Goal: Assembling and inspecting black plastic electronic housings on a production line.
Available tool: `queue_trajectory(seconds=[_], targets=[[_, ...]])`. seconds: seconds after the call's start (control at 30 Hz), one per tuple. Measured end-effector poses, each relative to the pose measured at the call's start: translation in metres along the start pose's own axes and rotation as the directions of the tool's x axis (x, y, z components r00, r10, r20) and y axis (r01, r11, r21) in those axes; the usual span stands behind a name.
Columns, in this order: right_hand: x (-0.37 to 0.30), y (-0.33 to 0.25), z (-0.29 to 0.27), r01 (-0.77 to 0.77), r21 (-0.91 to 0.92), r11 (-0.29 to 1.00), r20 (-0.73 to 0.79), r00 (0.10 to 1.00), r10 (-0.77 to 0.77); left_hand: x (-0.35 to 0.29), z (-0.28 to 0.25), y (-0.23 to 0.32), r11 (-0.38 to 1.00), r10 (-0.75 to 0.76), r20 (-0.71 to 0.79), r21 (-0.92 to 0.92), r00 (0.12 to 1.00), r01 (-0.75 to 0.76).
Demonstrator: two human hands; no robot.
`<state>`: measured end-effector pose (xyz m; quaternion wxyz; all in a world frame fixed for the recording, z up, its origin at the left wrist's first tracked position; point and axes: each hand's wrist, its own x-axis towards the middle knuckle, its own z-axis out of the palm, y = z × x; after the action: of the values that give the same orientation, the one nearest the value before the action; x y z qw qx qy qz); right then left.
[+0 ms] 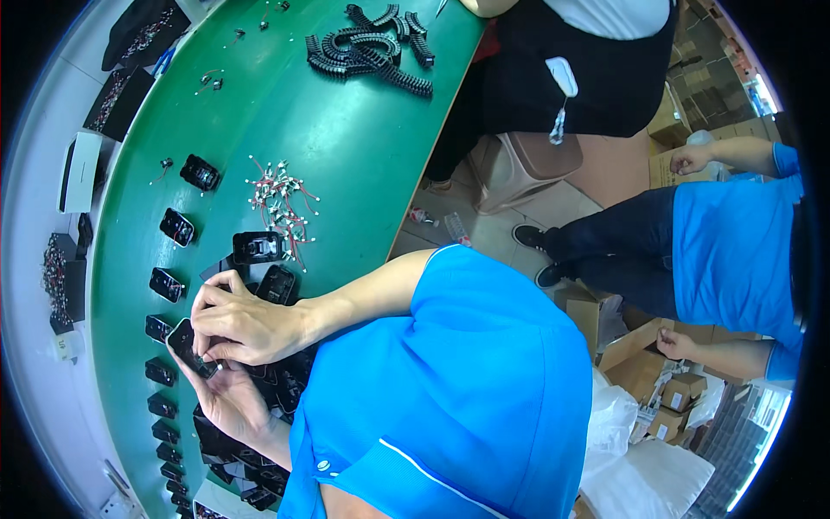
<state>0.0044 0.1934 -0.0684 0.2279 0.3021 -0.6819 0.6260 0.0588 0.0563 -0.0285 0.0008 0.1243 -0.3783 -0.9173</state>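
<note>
My left hand (232, 402) holds a small black plastic casing (181, 339), its open side up, between thumb and fingers. Over it, my right hand (246, 324) has its fingertips pinched at the inside of the casing. A small pale bit shows by the fingertips; what exactly they grip is too small to make out. Just beyond my right hand lie more black casings (257, 247). Past those is a loose pile of small parts with red wires and white connectors (281, 199).
A row of black casings (161, 371) runs down the left of the green table (346, 130). Black strips of linked parts (372, 48) lie at the far end. Dark bins (112, 102) stand along the left edge. Someone in blue (735, 251) stands at right near cardboard boxes (635, 355).
</note>
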Motion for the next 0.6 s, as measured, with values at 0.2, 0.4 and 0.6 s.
queue_trajectory(seconds=[0.2, 0.4, 0.6], targets=[[-0.001, 0.004, -0.006, 0.044, -0.053, 0.998, -0.028, 0.999, -0.045, 0.001, 0.004, -0.001, 0.949, 0.074, 0.234, 0.282, 0.969, -0.141], [-0.001, 0.002, 0.006, 0.021, 0.047, 0.999, -0.104, 0.994, -0.016, -0.001, -0.007, 0.009, 0.986, 0.084, 0.107, 0.138, 0.991, -0.099], [-0.002, 0.011, -0.001, 0.014, -0.057, 0.998, -0.227, 0.973, -0.027, 0.001, -0.002, -0.004, 0.873, 0.242, 0.053, 0.424, 0.969, -0.241]])
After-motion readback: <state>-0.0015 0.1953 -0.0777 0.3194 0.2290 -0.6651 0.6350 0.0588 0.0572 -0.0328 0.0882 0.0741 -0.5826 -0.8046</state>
